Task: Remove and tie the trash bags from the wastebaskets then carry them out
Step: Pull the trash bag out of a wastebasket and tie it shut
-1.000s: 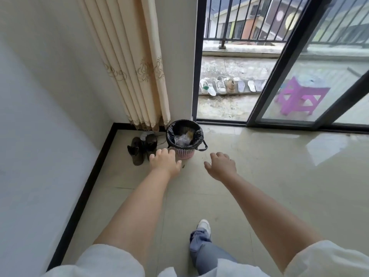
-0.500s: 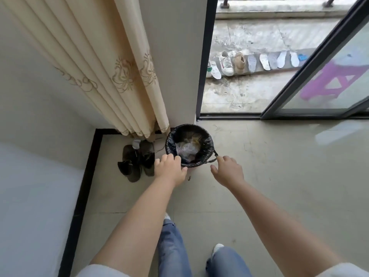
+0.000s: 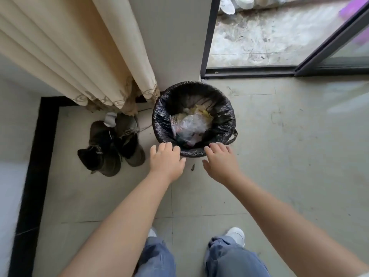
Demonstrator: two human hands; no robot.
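One wastebasket (image 3: 232, 136) stands on the tiled floor (image 3: 299, 156) at the foot of the wall, lined with one black trash bag (image 3: 159, 118) whose edge folds over the rim. Inside lie crumpled clear plastic (image 3: 189, 126) and yellowish scraps (image 3: 201, 112). Two hands reach to the rim's 6 o'clock side: the left hand (image 3: 166, 161) at about 7 o'clock, the right hand (image 3: 221, 162) at about 5 o'clock, both with fingers loosely spread, gripping nothing, fingertips at the bag's edge. Two dark shoes (image 3: 111, 144) sit at the basket's 9 o'clock, below one cream curtain (image 3: 79, 52).
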